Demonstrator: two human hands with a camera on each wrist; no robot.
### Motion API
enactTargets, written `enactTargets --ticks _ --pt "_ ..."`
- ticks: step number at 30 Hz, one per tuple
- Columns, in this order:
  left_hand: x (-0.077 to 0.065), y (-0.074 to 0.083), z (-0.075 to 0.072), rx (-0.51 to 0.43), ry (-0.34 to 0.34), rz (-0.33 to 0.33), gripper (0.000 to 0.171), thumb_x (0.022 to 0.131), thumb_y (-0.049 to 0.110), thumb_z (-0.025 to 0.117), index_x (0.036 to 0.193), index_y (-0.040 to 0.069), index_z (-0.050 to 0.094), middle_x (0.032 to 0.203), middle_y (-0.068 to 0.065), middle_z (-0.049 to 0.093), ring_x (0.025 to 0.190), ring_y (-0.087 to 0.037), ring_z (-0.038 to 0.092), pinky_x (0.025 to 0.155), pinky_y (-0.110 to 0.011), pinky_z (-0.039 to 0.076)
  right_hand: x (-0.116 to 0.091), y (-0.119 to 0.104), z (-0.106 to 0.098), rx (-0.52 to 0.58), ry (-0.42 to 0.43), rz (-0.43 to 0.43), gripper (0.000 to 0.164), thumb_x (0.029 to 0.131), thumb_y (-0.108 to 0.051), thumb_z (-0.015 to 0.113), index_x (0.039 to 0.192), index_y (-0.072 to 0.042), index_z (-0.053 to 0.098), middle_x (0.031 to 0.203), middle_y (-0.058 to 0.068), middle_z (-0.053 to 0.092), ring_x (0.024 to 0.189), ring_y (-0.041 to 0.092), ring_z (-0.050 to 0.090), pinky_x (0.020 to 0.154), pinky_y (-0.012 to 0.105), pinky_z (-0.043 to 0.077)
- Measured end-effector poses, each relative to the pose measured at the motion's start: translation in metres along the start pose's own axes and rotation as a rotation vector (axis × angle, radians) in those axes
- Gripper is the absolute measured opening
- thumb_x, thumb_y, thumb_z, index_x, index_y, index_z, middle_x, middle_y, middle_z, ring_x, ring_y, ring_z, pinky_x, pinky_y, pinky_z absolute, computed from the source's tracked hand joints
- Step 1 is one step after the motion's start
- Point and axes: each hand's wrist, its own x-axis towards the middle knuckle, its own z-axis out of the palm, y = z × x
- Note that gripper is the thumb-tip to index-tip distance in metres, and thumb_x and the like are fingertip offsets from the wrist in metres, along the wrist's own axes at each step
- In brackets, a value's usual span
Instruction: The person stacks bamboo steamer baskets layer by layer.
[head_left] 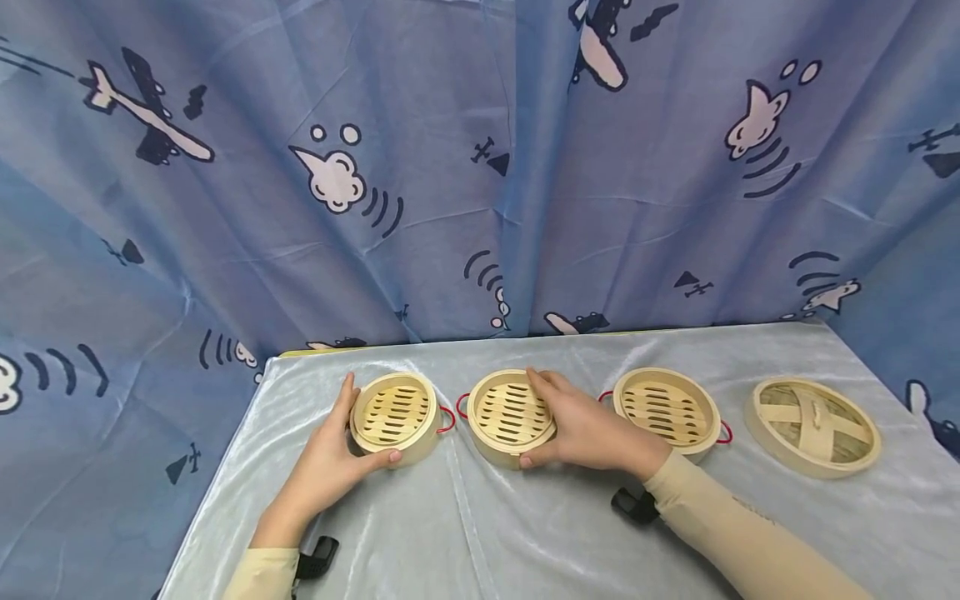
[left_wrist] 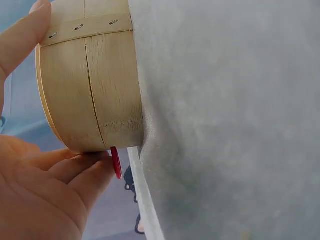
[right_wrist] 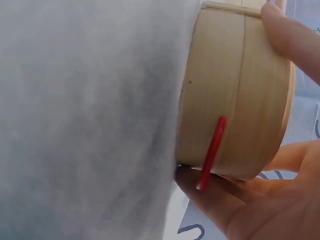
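Two round bamboo steamer baskets with slatted floors stand upright on the table, side by side. My left hand (head_left: pixel 330 462) grips the left basket (head_left: pixel 422 448), thumb on its near wall and fingers around its far left side. In the left wrist view, the thumb (left_wrist: pixel 26 37) presses the basket wall (left_wrist: pixel 92 90), and a red handle shows beside the fingers. My right hand (head_left: pixel 585 427) holds the middle basket (head_left: pixel 489 448) from its right side, thumb in front and fingers behind. The right wrist view shows its wall (right_wrist: pixel 235 90) and a red handle (right_wrist: pixel 212 152) near the fingers.
A third steamer basket (head_left: pixel 670 410) with red handles stands to the right, partly behind my right forearm. Farther right lies a woven bamboo lid (head_left: pixel 816 427). Grey cloth (head_left: pixel 420 542) covers the table, and a blue patterned curtain (head_left: pixel 450 167) hangs along its back edge.
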Motion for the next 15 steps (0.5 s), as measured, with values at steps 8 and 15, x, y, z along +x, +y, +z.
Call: enactTargets --ticks 8,15 --pt "-0.0005 -0.0011 -0.0002 -0.025 0.0 0.0 0.144 0.076 0.049 0.101 0.178 0.016 0.006 0.17 -0.028 0.039 0.15 -0.047 0.047 0.123 -0.065 0.033 -0.0015 -0.001 0.0003 -0.01 0.035 0.007 0.139 0.069 -0.058 0.101 0.171 0.003 0.027 0.162 0.026 0.044 0.147 0.041 0.05 0.12 0.057 0.042" --pt "0.0007 -0.0032 -0.0012 -0.029 -0.008 -0.006 0.144 0.077 0.051 0.1 0.178 0.015 0.005 0.169 -0.027 0.04 0.15 -0.047 0.047 0.123 -0.066 0.033 0.0021 -0.0003 -0.0019 -0.006 0.046 0.034 0.142 0.069 -0.059 0.1 0.171 0.005 0.025 0.166 0.03 0.04 0.149 0.044 0.047 0.12 0.059 0.041"
